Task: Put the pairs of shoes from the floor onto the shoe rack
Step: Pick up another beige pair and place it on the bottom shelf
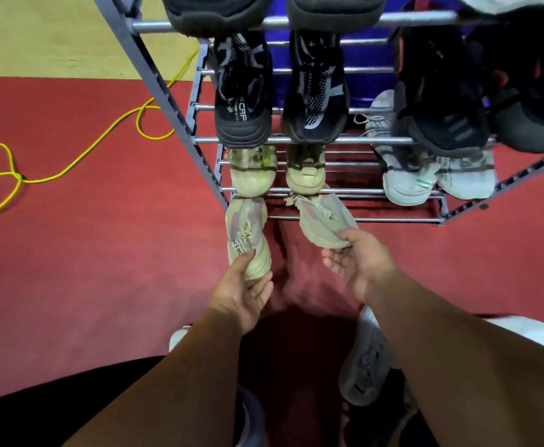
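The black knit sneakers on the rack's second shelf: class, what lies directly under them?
Under the black knit sneakers sits a pair of beige sneakers on the next grey metal shelf. Only their toes show; their heels are covered by the black pair.

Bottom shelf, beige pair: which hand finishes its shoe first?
Likely left. The left hand grips its beige shoe by the heel, toe pointing straight at the rack's bottom bars. The right hand holds the other shoe angled, so it needs straightening.
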A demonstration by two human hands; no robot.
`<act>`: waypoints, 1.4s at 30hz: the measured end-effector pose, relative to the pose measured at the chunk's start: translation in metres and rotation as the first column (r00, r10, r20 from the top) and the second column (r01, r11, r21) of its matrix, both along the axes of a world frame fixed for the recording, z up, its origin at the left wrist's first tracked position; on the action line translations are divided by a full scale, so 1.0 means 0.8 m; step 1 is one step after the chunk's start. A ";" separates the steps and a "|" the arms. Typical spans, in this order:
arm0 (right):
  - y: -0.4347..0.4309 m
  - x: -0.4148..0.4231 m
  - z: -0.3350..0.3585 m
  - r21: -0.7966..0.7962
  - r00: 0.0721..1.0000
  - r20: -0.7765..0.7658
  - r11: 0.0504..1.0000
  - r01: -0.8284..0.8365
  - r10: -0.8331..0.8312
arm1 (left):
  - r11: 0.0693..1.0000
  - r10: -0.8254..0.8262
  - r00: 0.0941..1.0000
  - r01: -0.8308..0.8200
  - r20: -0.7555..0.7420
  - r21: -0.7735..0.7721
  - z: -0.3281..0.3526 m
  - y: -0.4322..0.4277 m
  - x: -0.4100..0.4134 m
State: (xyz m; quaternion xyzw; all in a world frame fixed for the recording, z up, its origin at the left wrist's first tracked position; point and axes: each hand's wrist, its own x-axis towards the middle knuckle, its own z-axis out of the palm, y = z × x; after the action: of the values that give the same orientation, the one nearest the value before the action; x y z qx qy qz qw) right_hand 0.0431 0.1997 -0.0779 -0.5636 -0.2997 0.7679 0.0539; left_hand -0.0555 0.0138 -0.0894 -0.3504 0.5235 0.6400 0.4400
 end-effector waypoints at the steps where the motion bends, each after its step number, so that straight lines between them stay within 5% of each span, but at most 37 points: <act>1: 0.000 -0.002 -0.005 -0.051 1.000 -0.020 0.999 0.019 -0.020 | 1.000 0.009 1.000 -0.009 0.004 0.010 -0.004 0.003 -0.001; 7: -0.008 -0.010 -0.042 -0.226 0.990 -0.056 0.968 0.110 -0.126 | 0.999 -0.021 1.000 0.020 0.021 0.048 -0.028 0.011 -0.011; 27: 0.018 -0.098 -0.098 -0.153 0.993 -0.103 0.987 0.041 -0.057 | 0.985 -0.163 0.987 0.162 0.004 0.056 -0.067 0.005 -0.055; 31: 0.010 -0.101 -0.108 -0.094 0.968 0.150 0.977 -0.190 0.202 | 0.986 -0.163 0.987 0.163 -0.008 0.027 -0.069 0.002 -0.052; 33: 0.004 -0.093 -0.121 -0.091 0.952 0.227 0.978 -0.188 0.204 | 0.986 -0.167 0.986 0.167 -0.012 0.009 -0.071 0.001 -0.050; 42: 0.016 -0.105 -0.124 -0.076 0.972 0.174 0.987 -0.145 0.156 | 0.983 -0.183 0.983 0.183 -0.016 -0.011 -0.077 0.010 -0.056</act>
State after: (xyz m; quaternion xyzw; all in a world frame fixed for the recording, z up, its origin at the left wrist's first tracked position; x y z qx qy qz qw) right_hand -0.0410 0.2121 -0.1772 -0.6074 -0.3211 0.7249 -0.0493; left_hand -0.1000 0.0214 -0.1512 -0.2975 0.5601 0.5974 0.4908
